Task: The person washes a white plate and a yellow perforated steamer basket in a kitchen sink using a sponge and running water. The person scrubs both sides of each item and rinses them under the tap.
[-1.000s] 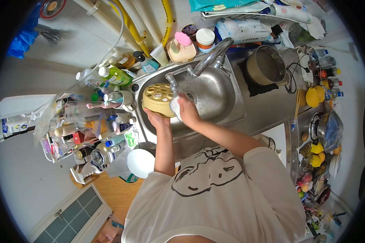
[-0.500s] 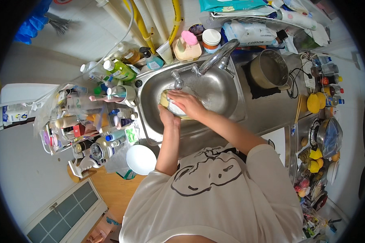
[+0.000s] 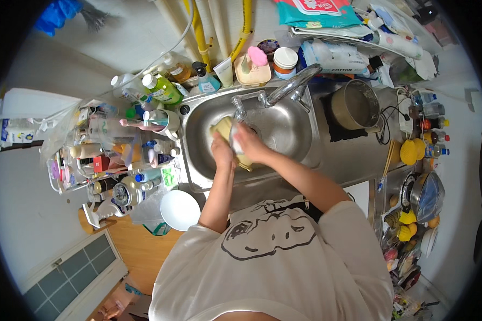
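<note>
Both hands are together over the left half of the steel sink [image 3: 198,160]. My left hand [image 3: 223,151] is closed around a pale yellow cloth [image 3: 221,127], which shows above the fingers and again below them. Between the hands is the edge of a whitish, rounded dish [image 3: 233,138], mostly covered. My right hand [image 3: 247,143] lies against the dish's right side, its fingers smeared by motion. The faucet [image 3: 292,85] arches over the sink's back right rim, beyond my hands.
A pot [image 3: 353,104] stands on a dark cloth right of the sink. A white bowl [image 3: 180,210] is at the sink's front left corner. Bottles crowd the left side, among them a green bottle [image 3: 163,90]. A pink-lidded soap box [image 3: 253,69] sits behind the sink.
My right hand has turned and slid down across the dish and is now blurred. The dish appears tilted more on edge, and more of the yellow cloth shows.
</note>
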A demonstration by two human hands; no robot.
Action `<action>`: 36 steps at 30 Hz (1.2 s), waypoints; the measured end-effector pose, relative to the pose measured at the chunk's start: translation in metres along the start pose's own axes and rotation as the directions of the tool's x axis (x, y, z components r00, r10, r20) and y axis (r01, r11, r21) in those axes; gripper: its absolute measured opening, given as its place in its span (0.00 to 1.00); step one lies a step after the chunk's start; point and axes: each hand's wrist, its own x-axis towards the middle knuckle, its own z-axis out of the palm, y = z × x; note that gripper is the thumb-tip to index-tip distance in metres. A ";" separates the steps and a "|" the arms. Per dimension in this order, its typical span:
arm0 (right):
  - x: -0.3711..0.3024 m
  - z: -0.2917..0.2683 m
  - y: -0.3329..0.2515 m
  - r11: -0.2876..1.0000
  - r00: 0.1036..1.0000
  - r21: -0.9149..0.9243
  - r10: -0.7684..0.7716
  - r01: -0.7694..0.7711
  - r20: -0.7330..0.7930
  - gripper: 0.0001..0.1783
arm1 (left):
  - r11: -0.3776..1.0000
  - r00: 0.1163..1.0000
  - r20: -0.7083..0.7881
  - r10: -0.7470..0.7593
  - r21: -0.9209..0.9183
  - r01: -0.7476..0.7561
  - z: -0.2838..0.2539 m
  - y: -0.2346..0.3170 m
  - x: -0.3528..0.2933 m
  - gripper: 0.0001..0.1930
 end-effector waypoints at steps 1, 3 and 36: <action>0.021 -0.011 0.003 0.952 0.981 0.245 0.165 -0.185 0.101 0.26 | 0.997 0.997 0.054 0.052 0.056 -0.055 0.001 -0.008 0.003 0.26; 0.022 -0.006 0.001 0.948 0.981 0.254 0.185 -0.193 0.052 0.26 | 0.973 0.989 0.095 0.115 0.190 -0.131 0.001 -0.010 0.012 0.25; 0.044 -0.027 -0.027 0.917 0.942 -0.387 0.211 -0.098 0.261 0.24 | 0.895 0.933 0.259 0.249 0.308 -0.324 -0.003 -0.005 0.008 0.37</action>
